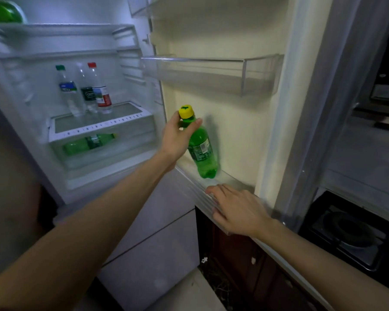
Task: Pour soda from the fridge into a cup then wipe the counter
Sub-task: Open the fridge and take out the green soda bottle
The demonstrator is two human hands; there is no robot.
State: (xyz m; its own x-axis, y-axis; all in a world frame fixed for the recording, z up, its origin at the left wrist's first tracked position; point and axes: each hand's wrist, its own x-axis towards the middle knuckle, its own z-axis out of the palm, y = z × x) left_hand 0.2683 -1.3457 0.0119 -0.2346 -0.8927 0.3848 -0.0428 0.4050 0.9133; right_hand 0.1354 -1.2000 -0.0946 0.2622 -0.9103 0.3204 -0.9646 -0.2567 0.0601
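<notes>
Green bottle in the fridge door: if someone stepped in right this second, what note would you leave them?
Left hand: grips the green soda bottle by its neck, under the yellow cap; the bottle is tilted at the bottom door shelf.
Right hand: open, resting on that shelf's front rim.
Done: fridge open, soda in hand.
Left: carry it out, find a cup (none in view), pour, wipe the counter.
A spare green bottle lies in the fridge drawer.
</notes>
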